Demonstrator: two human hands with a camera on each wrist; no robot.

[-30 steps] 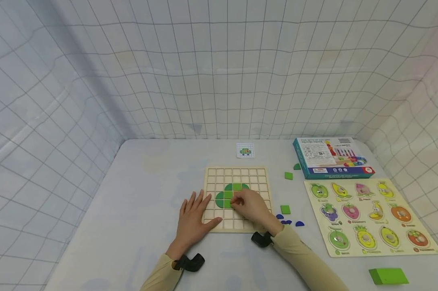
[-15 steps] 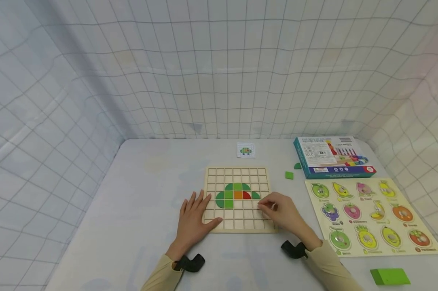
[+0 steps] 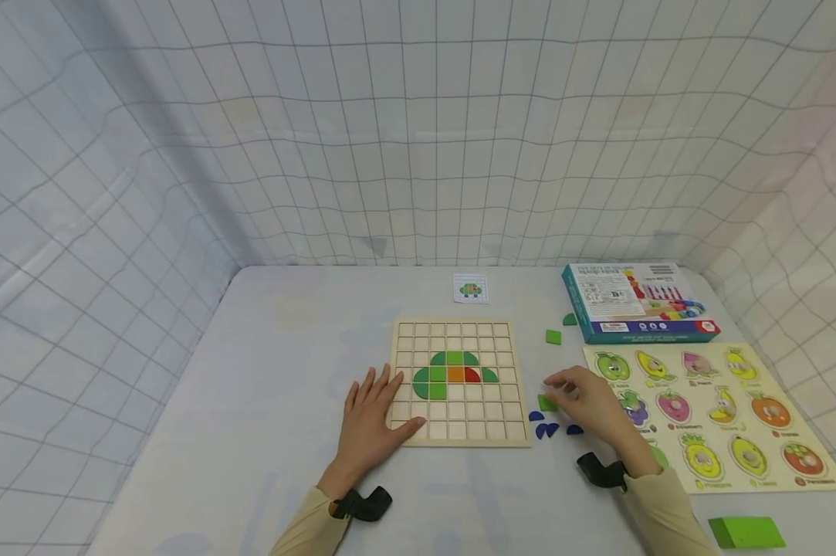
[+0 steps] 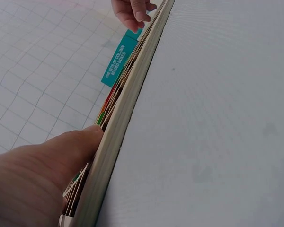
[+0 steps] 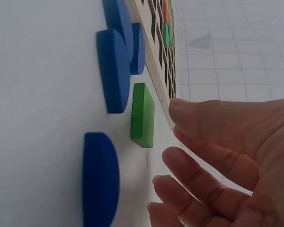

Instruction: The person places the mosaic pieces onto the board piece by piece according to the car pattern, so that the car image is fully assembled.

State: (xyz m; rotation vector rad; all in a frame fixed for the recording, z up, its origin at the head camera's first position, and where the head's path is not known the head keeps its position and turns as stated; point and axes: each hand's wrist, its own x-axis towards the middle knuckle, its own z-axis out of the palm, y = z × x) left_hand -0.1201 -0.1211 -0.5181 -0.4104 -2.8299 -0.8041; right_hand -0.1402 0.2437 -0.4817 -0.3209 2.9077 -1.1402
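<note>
left hand (image 3: 370, 421) flat, fingers spread on grid board (image 3: 452, 340) lower-left corner | right hand (image 3: 587, 401) fingers loosely apart (holding nothing) over green square tile (image 3: 546, 402), centre-right of frame, beside blue pieces (image 3: 546, 428)

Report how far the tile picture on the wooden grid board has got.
Done: green tiles, an orange tile and a red quarter-round sit in the wooden grid board. In hand: the left hand rests on the board's edge; the right hand reaches over a loose green square tile, not gripping it. Left: most cells are empty; the blue pieces and two more green tiles lie on the table.
</note>
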